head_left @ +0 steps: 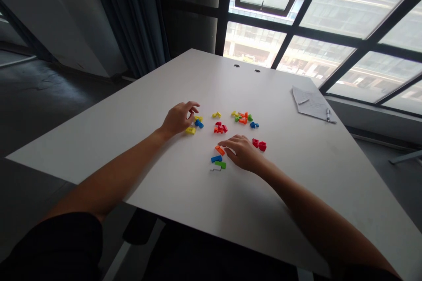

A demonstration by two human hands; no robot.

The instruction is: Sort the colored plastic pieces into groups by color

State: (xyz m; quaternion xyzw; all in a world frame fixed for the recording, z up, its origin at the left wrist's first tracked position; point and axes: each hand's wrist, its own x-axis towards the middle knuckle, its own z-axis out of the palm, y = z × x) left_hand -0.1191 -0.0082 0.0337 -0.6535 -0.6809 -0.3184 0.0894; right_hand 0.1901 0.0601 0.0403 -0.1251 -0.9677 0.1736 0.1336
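My left hand hovers at the left of the small plastic pieces, its fingers curved and apart with nothing seen between them. Just beside it are a yellow block, a blue piece and another yellow piece partly behind it. My right hand reaches in from the right, fingers stretched and thumb apart. Its fingertips are at an orange block; whether they touch it I cannot tell. Below that lie a blue block, a green block and a thin, bent whitish piece.
Red pieces cluster between my hands, with a yellow piece behind. Farther right are mixed orange, green and yellow pieces, a blue piece and two red ones. Paper with pens lies on the white table.
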